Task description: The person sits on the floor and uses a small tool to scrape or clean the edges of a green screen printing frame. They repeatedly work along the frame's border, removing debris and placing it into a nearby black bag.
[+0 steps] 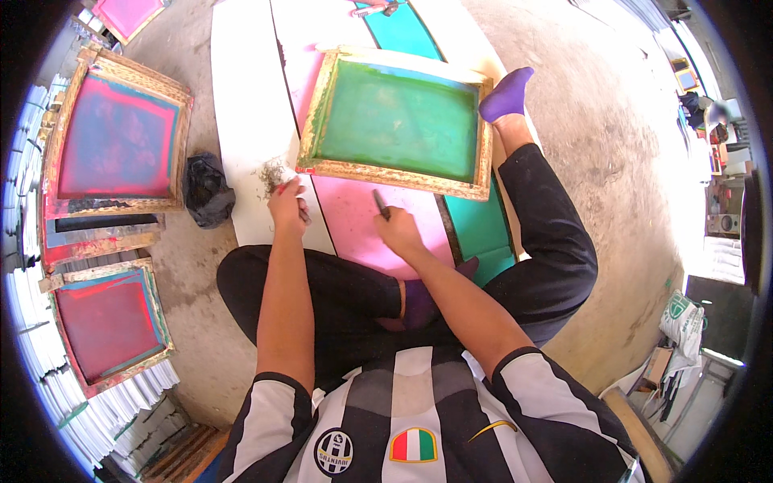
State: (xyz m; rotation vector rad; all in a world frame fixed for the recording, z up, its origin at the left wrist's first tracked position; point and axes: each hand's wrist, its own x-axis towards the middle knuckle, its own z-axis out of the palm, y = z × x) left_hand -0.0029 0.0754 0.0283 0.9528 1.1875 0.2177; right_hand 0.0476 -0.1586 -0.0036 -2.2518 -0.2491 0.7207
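Observation:
My right hand (397,229) is closed round a slim dark handheld tool (378,198), its end pointing away over the pink board (346,208); the exact kind is too small to tell. To its left, my left hand (288,209) is closed, its fingertips beside a small heap of dark shavings (274,172) on the white board (245,105). Something small and red shows at those fingers, but I cannot make out what they hold. Just beyond both hands lies a wooden-framed printing screen (394,121) with green mesh. My purple-socked foot (507,95) rests at its right edge.
A black plastic bag (208,191) sits left of the boards. Several stained printing screens (121,141) lean against paper stacks (36,322) at the left. Teal board (483,237) runs along the right side. A white sack (683,318) stands far right.

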